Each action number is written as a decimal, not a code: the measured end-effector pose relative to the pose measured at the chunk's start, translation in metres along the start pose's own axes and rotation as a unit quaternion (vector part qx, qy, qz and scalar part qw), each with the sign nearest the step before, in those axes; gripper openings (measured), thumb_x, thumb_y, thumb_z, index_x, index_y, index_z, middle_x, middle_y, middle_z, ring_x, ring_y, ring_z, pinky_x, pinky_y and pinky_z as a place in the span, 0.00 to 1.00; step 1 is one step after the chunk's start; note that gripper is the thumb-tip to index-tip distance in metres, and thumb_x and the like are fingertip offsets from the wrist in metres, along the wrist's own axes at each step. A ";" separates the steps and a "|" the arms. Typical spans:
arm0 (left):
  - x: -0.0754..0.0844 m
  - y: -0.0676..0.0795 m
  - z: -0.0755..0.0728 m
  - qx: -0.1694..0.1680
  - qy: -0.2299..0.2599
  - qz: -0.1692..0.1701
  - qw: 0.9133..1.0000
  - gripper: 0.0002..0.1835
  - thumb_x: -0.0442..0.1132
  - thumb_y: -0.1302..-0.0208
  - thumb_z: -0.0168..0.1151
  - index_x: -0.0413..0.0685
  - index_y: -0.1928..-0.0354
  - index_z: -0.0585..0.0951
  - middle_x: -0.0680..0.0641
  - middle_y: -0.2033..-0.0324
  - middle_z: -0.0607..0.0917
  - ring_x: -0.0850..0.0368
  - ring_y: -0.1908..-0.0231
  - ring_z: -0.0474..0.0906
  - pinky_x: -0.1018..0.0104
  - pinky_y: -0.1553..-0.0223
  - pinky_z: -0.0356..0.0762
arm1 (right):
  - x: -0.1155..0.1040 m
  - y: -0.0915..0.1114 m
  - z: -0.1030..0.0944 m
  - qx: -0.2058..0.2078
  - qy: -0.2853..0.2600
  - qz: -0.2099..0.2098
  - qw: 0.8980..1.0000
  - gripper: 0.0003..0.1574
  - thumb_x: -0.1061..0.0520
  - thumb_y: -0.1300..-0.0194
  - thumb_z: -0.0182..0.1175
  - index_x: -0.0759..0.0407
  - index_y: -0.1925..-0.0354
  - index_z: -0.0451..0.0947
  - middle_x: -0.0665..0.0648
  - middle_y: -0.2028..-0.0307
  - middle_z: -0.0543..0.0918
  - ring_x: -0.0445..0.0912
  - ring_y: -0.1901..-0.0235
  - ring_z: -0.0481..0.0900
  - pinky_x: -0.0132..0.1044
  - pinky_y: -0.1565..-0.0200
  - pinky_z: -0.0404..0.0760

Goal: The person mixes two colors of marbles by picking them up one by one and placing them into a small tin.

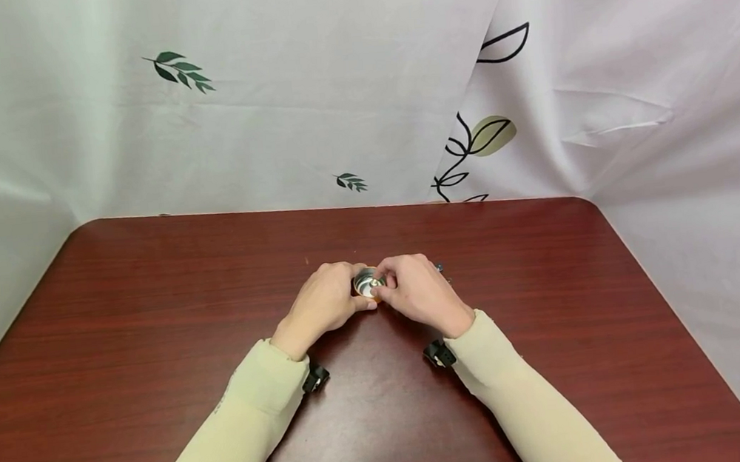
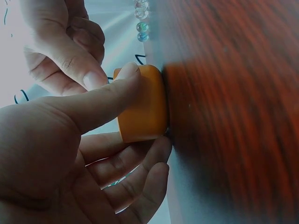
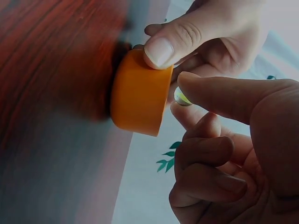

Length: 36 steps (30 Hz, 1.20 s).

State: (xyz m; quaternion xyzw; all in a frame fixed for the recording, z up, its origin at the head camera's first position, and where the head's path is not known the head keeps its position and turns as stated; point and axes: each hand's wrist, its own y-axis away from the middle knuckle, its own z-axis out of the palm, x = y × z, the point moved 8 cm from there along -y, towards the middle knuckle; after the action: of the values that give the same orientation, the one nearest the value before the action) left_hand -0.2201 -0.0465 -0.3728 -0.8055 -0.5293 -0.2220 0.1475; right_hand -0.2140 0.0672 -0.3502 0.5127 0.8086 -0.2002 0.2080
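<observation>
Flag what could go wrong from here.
The clear bead sits in a fingertip pinch of the right hand at the mouth of the orange cup; it could slip and land outside.
The left hand grips the cup, but a knock from the right might still shift it.
Other beads lie beside the right hand; a sideways brush could set them rolling.

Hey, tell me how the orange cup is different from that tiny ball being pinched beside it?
Size: the cup is far bigger than the ball.
Look: the cup's outside is plain, opaque orange, while the ball looks glassy with a yellow-green streak.
Hold: the left hand grips the cup by its sides; the right hand pinches the ball near the cup's opening.
Both are rounded and held in hands.
</observation>
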 end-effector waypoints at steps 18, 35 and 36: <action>-0.003 -0.001 0.001 0.000 -0.001 -0.001 1.000 0.29 0.48 0.44 0.77 0.48 0.41 0.83 0.51 0.54 0.87 0.56 0.61 0.81 0.60 0.58 0.78 | 0.004 -0.002 0.006 -0.009 0.008 0.007 1.000 0.03 0.58 0.38 0.69 0.57 0.66 0.85 0.46 0.82 0.73 0.38 0.82 0.68 0.30 0.76 0.68; -0.002 -0.002 0.000 -0.003 -0.005 -0.003 1.000 0.29 0.48 0.44 0.77 0.47 0.41 0.83 0.51 0.57 0.87 0.56 0.63 0.81 0.59 0.60 0.78 | 0.004 -0.001 0.003 -0.001 0.009 -0.002 1.000 0.03 0.58 0.39 0.70 0.57 0.67 0.85 0.45 0.83 0.72 0.37 0.82 0.68 0.29 0.77 0.67; -0.003 -0.002 0.000 -0.003 -0.004 -0.004 1.000 0.28 0.48 0.44 0.77 0.48 0.41 0.83 0.51 0.58 0.87 0.56 0.64 0.80 0.60 0.60 0.78 | 0.004 -0.001 0.003 0.000 0.011 -0.002 1.000 0.03 0.58 0.40 0.70 0.56 0.67 0.85 0.44 0.83 0.72 0.37 0.82 0.68 0.29 0.77 0.67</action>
State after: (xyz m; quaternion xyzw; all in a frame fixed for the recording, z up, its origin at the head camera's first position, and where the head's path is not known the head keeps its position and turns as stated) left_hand -0.2226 -0.0478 -0.3741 -0.8050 -0.5321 -0.2208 0.1418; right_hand -0.2160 0.0685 -0.3545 0.5133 0.8118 -0.1953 0.1985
